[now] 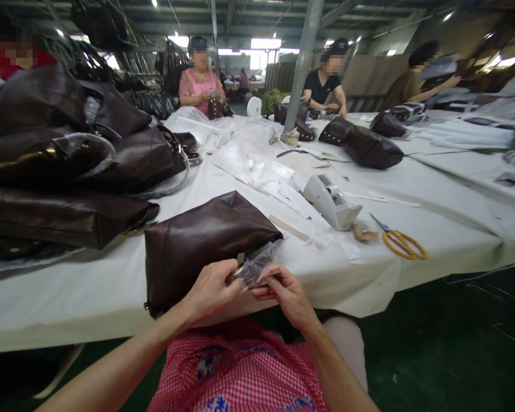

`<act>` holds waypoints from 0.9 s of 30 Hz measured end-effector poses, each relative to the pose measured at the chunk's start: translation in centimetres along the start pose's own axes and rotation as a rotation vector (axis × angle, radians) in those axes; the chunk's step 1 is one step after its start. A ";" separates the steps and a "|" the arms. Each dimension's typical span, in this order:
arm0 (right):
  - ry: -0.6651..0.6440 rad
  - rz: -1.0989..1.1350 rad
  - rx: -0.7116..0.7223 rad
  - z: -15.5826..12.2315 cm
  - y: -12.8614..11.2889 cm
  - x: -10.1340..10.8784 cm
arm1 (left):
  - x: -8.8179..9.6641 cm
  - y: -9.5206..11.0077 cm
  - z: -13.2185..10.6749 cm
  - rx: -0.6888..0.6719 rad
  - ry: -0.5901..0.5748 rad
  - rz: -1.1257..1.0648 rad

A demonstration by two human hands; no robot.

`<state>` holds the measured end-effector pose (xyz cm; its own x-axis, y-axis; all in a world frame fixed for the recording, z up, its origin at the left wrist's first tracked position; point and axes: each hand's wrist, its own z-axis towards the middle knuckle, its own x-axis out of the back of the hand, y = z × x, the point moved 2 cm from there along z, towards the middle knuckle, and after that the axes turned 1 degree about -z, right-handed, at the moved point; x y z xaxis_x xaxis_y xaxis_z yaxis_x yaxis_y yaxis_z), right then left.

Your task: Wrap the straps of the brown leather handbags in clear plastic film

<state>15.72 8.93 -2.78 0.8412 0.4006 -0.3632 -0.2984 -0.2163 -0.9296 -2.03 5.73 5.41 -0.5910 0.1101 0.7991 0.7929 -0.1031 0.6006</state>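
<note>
A dark brown leather bag (pixel 206 229) lies on the white-covered table at its front edge, right before me. Clear plastic wrap (pixel 260 263) bunches at the bag's near right corner. My left hand (pixel 214 286) is closed on the wrapped part there, its fingers curled round it. Just to the right, my right hand (pixel 285 289) pinches the end of the same plastic wrap between thumb and fingers. What lies inside the wrap is partly hidden by my fingers.
A pile of brown bags (pixel 68 160) rises on the left. A tape dispenser (pixel 332 203) and orange-handled scissors (pixel 401 240) lie to the right. Crumpled plastic (pixel 249 151) covers the table's middle. Behind it, a metal post (pixel 302 68) stands near co-workers handling bags.
</note>
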 end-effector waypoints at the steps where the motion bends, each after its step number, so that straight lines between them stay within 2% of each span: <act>1: 0.009 0.011 0.000 -0.1 0.1 0.1 | -0.2 -0.1 -0.1 -0.019 0.001 0.003; 4: 0.042 -0.047 0.081 0.0 0.0 0.4 | -0.5 -0.3 -0.5 -0.075 0.002 0.011; 8: 0.002 -0.254 0.242 0.0 -1.0 0.5 | -0.6 -0.5 -0.8 -0.086 0.003 0.010; 11: -0.094 -0.489 0.372 -0.6 -1.5 0.4 | -0.7 -0.7 -0.8 -0.101 0.012 0.002; 15: -0.271 -0.787 0.489 -1.5 -0.8 0.4 | -1.0 -1.0 -0.9 -0.121 0.023 -0.007; 18: -0.191 -0.864 0.517 -1.7 -0.1 0.9 | -1.1 -1.1 -0.9 -0.144 0.029 -0.007; 21: -0.089 -0.846 0.531 -1.9 0.2 1.2 | -1.0 -1.1 -1.0 -0.160 0.036 -0.019; 25: -0.070 -0.756 0.526 -1.8 0.3 1.0 | -0.7 -1.0 -1.0 -0.161 0.032 -0.060; 27: -0.072 -0.779 0.523 -1.5 0.5 0.9 | -0.5 -1.0 -1.0 -0.170 0.020 -0.068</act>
<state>16.97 7.81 -3.46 0.8645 0.3223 0.3858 0.1568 0.5564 -0.8160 -2.65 4.81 4.40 -0.6464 0.1032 0.7560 0.7154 -0.2623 0.6476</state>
